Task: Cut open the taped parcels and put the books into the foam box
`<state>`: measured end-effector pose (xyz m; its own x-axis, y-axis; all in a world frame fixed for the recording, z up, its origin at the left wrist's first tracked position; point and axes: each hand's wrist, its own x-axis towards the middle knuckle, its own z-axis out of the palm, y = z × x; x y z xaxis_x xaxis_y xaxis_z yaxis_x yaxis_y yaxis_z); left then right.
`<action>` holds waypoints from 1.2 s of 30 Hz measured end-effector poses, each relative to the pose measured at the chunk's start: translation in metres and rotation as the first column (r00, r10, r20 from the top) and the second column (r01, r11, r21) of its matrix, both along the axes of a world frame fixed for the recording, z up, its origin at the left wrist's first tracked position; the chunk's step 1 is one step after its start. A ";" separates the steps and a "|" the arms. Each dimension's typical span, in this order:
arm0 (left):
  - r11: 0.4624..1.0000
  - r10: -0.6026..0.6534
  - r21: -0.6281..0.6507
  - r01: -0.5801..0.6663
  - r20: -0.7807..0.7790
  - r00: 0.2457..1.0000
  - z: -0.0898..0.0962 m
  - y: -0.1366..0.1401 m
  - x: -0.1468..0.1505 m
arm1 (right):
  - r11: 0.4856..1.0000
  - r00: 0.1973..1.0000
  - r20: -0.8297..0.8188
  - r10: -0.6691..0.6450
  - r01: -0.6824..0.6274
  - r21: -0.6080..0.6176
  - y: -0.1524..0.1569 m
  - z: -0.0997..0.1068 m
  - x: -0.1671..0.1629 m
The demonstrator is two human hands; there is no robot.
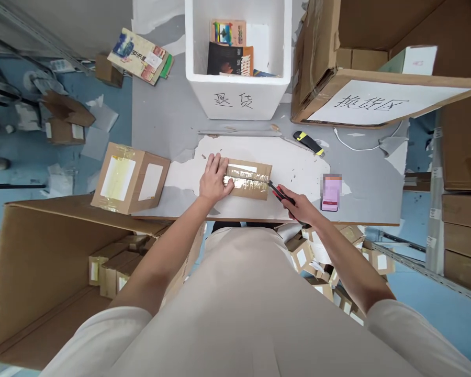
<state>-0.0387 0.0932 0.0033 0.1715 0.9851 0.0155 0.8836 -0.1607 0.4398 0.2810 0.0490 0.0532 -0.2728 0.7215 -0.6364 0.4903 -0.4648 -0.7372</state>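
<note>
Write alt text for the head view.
A person's left hand rests on a taped cardboard package on a table, the right hand holding a black tool at the package's right end. Beyond stands a white bin of books; a cutter and phone lie at right.

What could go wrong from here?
Cut risk: the left hand rests on the package, roughly in line with the black knife in the right hand; a slip might reach it.
Damage: too deep a cut could nick the hidden contents.
Drop: the phone lies near the table's front edge; the right arm might knock it.
</note>
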 end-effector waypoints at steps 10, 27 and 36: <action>0.998 0.052 -0.029 -0.052 -0.012 0.999 0.002 0.001 0.004 | 0.999 1.000 -0.030 0.001 -0.003 -0.047 -0.011 0.002 -0.003; 0.998 0.050 0.044 -0.051 0.008 0.999 -0.005 0.000 0.005 | 0.966 0.976 0.211 -0.051 -0.005 0.259 -0.071 -0.028 0.004; 0.997 -0.009 0.076 0.004 0.073 0.997 0.002 -0.014 -0.009 | 0.918 0.671 0.720 -0.179 -0.149 0.367 -0.041 -0.112 -0.012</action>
<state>-0.0481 0.0795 0.0050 0.1733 0.9795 0.1030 0.8484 -0.2016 0.4894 0.2688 0.0084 -0.0592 0.1715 0.9362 -0.3069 0.9338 -0.2538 -0.2524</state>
